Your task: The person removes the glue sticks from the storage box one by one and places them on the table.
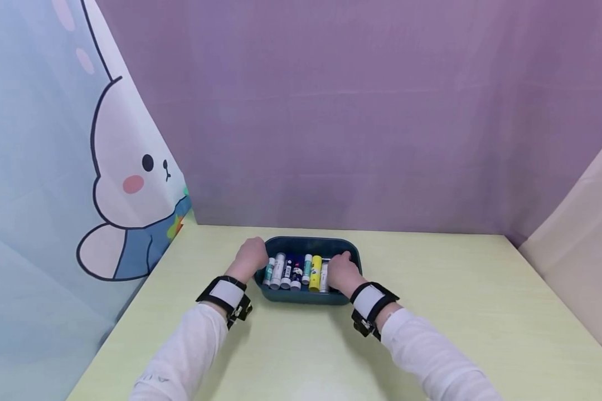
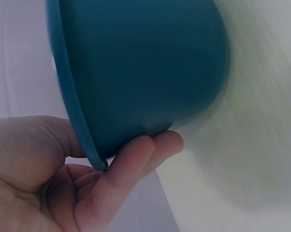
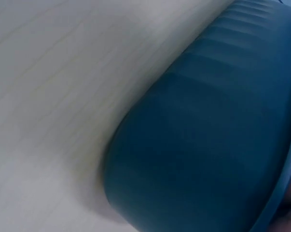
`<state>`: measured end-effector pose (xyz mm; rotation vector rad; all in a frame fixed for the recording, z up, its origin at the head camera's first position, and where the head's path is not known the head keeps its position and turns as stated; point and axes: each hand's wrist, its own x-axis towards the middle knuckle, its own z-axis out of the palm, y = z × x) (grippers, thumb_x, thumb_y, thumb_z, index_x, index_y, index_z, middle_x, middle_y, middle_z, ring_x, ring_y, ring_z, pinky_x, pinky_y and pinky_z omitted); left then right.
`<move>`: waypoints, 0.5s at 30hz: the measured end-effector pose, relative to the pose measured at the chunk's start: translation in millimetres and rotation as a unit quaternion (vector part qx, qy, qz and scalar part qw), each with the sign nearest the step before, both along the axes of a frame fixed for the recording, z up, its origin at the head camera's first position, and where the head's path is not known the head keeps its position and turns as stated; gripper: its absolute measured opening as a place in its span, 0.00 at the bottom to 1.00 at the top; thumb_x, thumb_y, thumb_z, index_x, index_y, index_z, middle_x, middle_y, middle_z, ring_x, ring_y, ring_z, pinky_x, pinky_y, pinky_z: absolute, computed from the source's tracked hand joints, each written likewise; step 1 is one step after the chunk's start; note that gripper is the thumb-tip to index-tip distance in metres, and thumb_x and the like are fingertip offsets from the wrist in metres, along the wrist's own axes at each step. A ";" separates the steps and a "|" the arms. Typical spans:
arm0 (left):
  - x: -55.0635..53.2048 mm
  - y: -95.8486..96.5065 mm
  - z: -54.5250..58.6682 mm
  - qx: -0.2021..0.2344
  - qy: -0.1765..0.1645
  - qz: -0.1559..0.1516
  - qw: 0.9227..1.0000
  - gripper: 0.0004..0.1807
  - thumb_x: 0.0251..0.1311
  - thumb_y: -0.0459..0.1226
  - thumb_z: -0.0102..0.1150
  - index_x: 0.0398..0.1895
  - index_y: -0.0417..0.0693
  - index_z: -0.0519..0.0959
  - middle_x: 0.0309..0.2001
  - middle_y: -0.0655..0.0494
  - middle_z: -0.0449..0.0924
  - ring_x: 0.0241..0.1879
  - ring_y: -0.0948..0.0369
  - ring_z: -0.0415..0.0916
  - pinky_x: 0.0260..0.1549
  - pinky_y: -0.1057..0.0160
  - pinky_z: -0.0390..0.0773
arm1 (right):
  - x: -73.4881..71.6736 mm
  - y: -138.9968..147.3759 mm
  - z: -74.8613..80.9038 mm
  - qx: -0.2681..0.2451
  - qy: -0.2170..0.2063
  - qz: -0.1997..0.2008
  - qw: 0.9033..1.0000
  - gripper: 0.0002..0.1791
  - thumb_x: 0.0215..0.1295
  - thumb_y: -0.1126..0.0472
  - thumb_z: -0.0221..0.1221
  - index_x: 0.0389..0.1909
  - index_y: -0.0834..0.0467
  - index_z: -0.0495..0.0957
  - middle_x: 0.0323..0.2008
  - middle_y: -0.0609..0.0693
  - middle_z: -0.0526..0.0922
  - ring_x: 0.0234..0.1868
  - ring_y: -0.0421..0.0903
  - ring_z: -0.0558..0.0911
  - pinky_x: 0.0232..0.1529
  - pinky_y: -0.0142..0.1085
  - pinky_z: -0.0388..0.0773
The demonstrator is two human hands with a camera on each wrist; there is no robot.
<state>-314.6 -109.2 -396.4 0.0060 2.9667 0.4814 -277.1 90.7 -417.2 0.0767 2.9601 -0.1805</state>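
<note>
A dark teal plastic bin (image 1: 301, 297) stands on the table with several glue sticks lying side by side in it. Among them are a yellow glue stick (image 1: 315, 274) and a white one (image 1: 324, 278) right beside my right hand. My left hand (image 1: 252, 259) pinches the bin's rim at its left end; in the left wrist view its fingers (image 2: 131, 159) press the outer wall (image 2: 145, 67). Over the bin's right end my right hand (image 1: 343, 273) reaches inside the rim. In the right wrist view the bin wall (image 3: 198, 145) hides most of its fingers.
The bin sits toward the back of the pale wooden table (image 1: 301, 351). Behind it hangs a purple cloth (image 1: 351, 122). A light blue curtain (image 1: 25, 184) with a cartoon figure hangs at the left, and a pale cloth (image 1: 582, 245) at the right.
</note>
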 end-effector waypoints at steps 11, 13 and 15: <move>0.5 -2.0 0.7 -0.015 0.006 -0.005 1.000 0.07 0.59 0.29 0.53 0.37 0.32 0.78 0.37 0.42 0.79 0.30 0.54 0.77 0.25 0.61 0.81 | -1.2 -1.6 -8.4 -0.025 0.042 0.001 0.999 0.32 0.64 0.60 0.57 0.64 0.69 0.59 0.53 0.75 0.65 0.43 0.64 0.77 0.43 0.50 0.82; -0.3 -2.4 0.2 -0.014 0.004 -0.002 1.000 0.08 0.59 0.29 0.54 0.37 0.31 0.78 0.37 0.42 0.79 0.30 0.54 0.77 0.24 0.61 0.81 | -0.7 -2.1 -7.7 -0.028 0.041 -0.001 0.999 0.32 0.64 0.61 0.57 0.65 0.68 0.58 0.51 0.75 0.68 0.44 0.64 0.77 0.44 0.50 0.81; -1.0 -2.7 -0.5 -0.013 0.002 0.001 1.000 0.08 0.59 0.29 0.54 0.38 0.32 0.77 0.37 0.42 0.79 0.30 0.54 0.77 0.24 0.61 0.81 | -0.2 -2.0 -6.8 -0.028 0.042 0.001 0.999 0.32 0.63 0.60 0.57 0.66 0.67 0.59 0.48 0.73 0.70 0.43 0.63 0.77 0.44 0.50 0.81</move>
